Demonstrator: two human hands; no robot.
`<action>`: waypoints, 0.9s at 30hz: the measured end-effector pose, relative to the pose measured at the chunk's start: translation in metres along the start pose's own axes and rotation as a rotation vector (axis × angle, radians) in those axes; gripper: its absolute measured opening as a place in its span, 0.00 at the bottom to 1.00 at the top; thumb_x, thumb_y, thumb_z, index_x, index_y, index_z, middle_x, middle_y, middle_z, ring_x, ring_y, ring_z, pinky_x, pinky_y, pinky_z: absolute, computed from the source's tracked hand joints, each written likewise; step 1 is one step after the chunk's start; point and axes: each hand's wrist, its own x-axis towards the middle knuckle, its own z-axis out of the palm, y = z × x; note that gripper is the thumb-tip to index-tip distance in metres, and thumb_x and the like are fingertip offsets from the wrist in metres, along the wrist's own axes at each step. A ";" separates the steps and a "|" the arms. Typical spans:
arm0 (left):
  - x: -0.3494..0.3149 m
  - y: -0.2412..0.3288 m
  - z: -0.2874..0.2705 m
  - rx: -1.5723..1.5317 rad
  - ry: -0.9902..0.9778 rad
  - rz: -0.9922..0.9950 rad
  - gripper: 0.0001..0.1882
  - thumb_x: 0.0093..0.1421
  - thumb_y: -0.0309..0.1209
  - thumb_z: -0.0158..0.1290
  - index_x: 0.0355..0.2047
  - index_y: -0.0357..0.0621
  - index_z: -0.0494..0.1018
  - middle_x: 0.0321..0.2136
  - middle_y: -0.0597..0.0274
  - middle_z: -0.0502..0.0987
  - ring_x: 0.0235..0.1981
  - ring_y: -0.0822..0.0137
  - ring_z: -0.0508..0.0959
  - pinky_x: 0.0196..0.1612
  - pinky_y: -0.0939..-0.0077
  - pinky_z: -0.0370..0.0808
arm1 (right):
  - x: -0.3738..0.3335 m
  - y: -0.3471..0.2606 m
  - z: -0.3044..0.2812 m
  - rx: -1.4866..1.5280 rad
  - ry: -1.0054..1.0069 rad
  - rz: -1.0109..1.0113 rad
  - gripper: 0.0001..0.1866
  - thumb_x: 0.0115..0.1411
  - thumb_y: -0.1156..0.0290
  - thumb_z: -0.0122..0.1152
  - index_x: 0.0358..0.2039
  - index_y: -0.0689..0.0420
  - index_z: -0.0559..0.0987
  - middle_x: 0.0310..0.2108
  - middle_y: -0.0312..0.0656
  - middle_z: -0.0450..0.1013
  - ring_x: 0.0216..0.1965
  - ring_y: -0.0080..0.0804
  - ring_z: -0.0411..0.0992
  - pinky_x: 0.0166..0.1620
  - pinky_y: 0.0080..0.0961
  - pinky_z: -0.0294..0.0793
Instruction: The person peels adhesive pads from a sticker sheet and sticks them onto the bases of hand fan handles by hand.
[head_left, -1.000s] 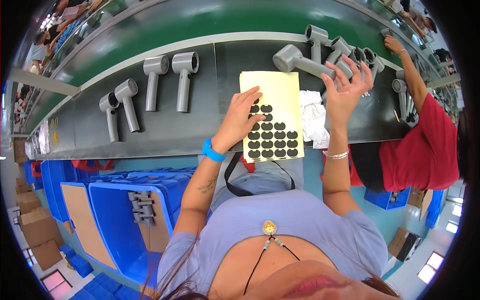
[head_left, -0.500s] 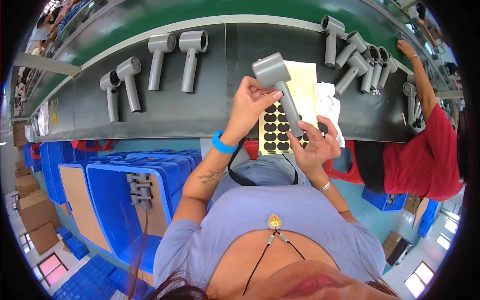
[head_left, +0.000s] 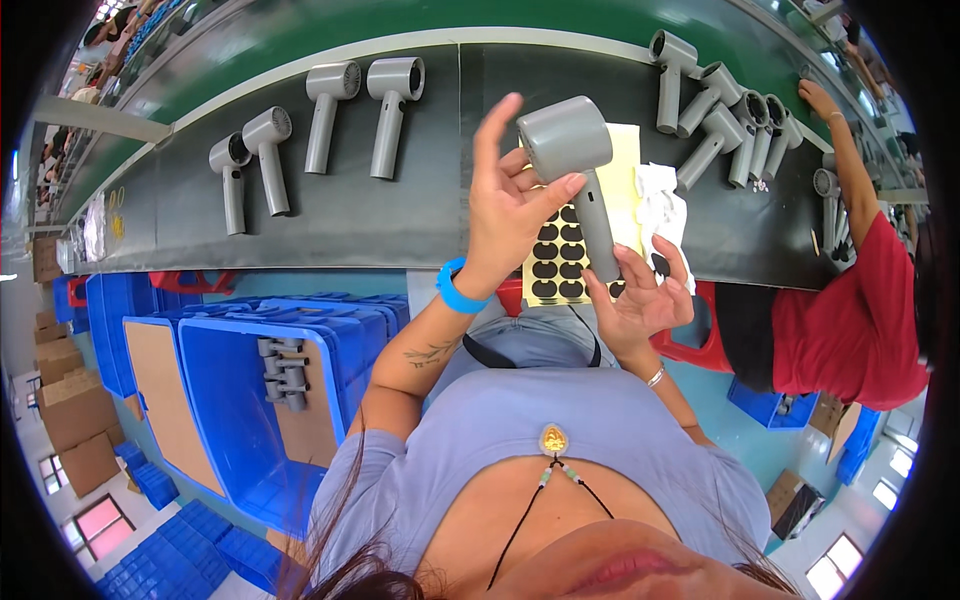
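Gripping the gray hair dryer [head_left: 566, 140] in the head view, the left hand [head_left: 512, 205] sets its thumb across the neck and curls fingers by the barrel, one finger raised free. The barrel sits beyond and to the right of that palm; the handle slants down to the right hand [head_left: 642, 298], whose thumb and a finger flank its lower end. A black sticker [head_left: 660, 264] shows at that hand's other fingers; whether pinched or stuck on, I cannot tell. Beneath the dryer, a yellow sticker sheet [head_left: 627, 165] lies beside a white cloth [head_left: 662, 212]
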 end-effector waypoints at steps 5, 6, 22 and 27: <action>0.001 -0.002 0.010 0.149 -0.157 0.011 0.40 0.54 0.18 0.60 0.63 0.43 0.52 0.50 0.44 0.71 0.49 0.57 0.77 0.46 0.71 0.79 | 0.014 -0.015 -0.011 -0.133 -0.090 -0.015 0.50 0.47 0.86 0.66 0.61 0.50 0.42 0.64 0.59 0.43 0.62 0.45 0.58 0.56 0.39 0.73; 0.000 -0.005 0.012 0.141 -0.180 0.002 0.40 0.54 0.18 0.60 0.63 0.43 0.52 0.50 0.44 0.71 0.49 0.57 0.77 0.46 0.71 0.79 | 0.018 -0.021 -0.013 -0.293 -0.146 0.037 0.50 0.49 0.83 0.66 0.63 0.53 0.41 0.65 0.58 0.42 0.66 0.45 0.52 0.57 0.39 0.71; -0.008 -0.031 0.018 0.487 -0.497 -0.158 0.25 0.62 0.23 0.51 0.60 0.36 0.62 0.58 0.50 0.66 0.51 0.61 0.74 0.48 0.73 0.76 | 0.019 0.087 -0.194 -0.948 0.538 0.150 0.39 0.58 0.77 0.60 0.63 0.63 0.47 0.67 0.52 0.46 0.64 0.51 0.55 0.62 0.42 0.63; -0.008 -0.031 0.006 0.525 -0.457 -0.164 0.22 0.62 0.24 0.52 0.57 0.35 0.64 0.56 0.53 0.68 0.50 0.63 0.75 0.48 0.75 0.75 | 0.030 0.096 -0.204 -0.849 0.440 0.242 0.43 0.57 0.79 0.61 0.66 0.62 0.44 0.65 0.57 0.48 0.65 0.53 0.53 0.64 0.40 0.60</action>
